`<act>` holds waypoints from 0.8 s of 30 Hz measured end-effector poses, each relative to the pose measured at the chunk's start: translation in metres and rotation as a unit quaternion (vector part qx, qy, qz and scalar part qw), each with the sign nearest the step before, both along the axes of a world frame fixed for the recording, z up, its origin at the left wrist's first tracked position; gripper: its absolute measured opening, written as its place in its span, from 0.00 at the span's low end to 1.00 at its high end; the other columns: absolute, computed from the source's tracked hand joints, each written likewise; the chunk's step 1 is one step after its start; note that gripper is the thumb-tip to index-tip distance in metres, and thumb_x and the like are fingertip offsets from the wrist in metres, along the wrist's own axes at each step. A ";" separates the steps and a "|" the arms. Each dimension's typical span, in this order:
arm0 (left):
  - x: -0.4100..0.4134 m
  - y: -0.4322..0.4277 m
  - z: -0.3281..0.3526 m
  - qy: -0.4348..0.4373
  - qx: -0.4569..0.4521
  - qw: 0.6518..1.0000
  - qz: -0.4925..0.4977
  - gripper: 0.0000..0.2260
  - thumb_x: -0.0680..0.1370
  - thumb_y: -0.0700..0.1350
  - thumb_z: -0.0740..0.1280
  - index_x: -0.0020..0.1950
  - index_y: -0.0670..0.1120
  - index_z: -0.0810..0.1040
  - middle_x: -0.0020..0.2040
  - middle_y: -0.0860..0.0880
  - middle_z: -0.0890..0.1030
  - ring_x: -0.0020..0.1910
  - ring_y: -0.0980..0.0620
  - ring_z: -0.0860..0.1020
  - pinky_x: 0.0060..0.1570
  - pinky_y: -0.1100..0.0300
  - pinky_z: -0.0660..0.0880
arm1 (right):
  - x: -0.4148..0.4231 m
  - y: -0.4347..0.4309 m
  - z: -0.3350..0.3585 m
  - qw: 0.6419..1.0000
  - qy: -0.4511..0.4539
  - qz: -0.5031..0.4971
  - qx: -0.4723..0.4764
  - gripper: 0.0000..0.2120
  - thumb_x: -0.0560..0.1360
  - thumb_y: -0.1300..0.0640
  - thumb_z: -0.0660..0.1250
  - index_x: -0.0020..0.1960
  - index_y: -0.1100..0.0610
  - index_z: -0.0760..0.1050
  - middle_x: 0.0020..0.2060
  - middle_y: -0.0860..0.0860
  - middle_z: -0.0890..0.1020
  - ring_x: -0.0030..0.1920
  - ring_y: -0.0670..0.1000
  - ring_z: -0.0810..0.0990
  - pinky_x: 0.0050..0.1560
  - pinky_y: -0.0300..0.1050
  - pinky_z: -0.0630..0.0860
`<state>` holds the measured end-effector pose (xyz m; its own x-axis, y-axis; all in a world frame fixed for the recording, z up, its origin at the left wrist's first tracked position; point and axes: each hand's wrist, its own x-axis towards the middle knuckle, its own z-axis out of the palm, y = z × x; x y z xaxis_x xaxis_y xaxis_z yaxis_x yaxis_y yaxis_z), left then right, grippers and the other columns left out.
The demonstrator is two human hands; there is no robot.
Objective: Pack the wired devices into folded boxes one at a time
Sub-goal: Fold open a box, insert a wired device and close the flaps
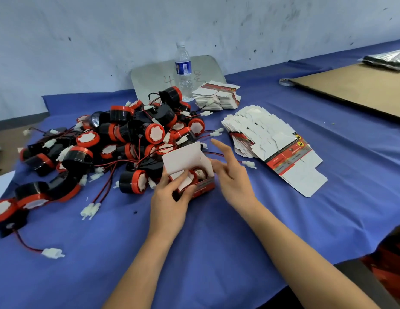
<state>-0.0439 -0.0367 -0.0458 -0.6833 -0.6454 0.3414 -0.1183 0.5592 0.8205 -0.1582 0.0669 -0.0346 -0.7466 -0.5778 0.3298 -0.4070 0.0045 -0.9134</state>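
Observation:
My left hand (pixel 170 197) grips a small red folded box (pixel 204 186) at the middle of the blue table, thumb across its open top. A red-and-black wired device (pixel 198 173) sits inside the box, and the white lid flap (pixel 183 158) stands upright behind it. Beside the box's right edge my right hand (pixel 232 175) is held with fingers spread and mostly straight, holding nothing. A large pile of the same wired devices (pixel 127 134) with red-black wires and white plugs lies to the left. Flat unfolded boxes (pixel 268 139) fan out to the right.
A second stack of flat boxes (pixel 217 97) and a clear water bottle (pixel 183 72) stand at the back by the wall. A brown cardboard sheet (pixel 355 85) covers the far right. Loose white plugs (pixel 53 253) lie on the blue cloth (pixel 217 241) near me.

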 end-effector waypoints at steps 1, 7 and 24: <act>0.000 0.000 0.000 0.009 0.015 1.000 -0.001 0.13 0.78 0.41 0.68 0.63 0.48 0.80 0.66 0.58 0.74 0.64 0.62 0.71 0.59 0.72 0.67 | -0.002 0.000 0.000 0.999 -0.037 0.008 -0.009 0.17 0.81 0.62 0.58 0.65 0.47 0.72 0.43 0.50 0.85 0.40 0.52 0.79 0.47 0.47 0.74; 0.003 0.001 0.007 0.073 0.089 0.993 0.025 0.10 0.81 0.40 0.63 0.52 0.53 0.81 0.52 0.65 0.80 0.53 0.65 0.77 0.48 0.73 0.73 | -0.003 -0.004 -0.003 0.977 -0.183 0.081 -0.068 0.09 0.79 0.63 0.63 0.56 0.55 0.79 0.52 0.51 0.84 0.51 0.49 0.82 0.55 0.47 0.79; 0.011 0.007 0.007 0.104 -0.074 0.992 0.021 0.08 0.75 0.42 0.64 0.41 0.51 0.82 0.71 0.57 0.63 0.71 0.54 0.63 0.62 0.73 0.63 | 0.003 -0.004 0.001 0.967 -0.204 0.146 -0.034 0.16 0.78 0.50 0.65 0.64 0.53 0.74 0.52 0.54 0.84 0.53 0.50 0.83 0.57 0.42 0.77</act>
<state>-0.0331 -0.0295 -0.0391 -0.5626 -0.6031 0.5655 0.0192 0.6743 0.7382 -0.1549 0.0629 -0.0331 -0.6315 -0.7706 0.0856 0.0131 -0.1209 -0.9926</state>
